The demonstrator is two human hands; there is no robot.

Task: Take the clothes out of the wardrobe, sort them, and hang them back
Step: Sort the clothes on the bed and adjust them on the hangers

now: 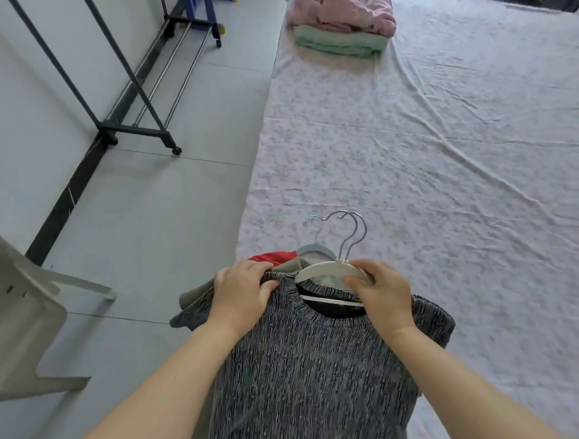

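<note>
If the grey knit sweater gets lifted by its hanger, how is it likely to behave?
The grey knit sweater looks floppy: its sleeves sag at the sides, so it would probably hang limp. Its neckline gapes loosely around the white hanger, so it may slide off if the hanger tilts.

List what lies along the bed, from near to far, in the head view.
grey knitted top → white hanger in its neckline → bare stretch of floral sheet → folded green cloth with the pink bundle on top, at the far end.
</note>
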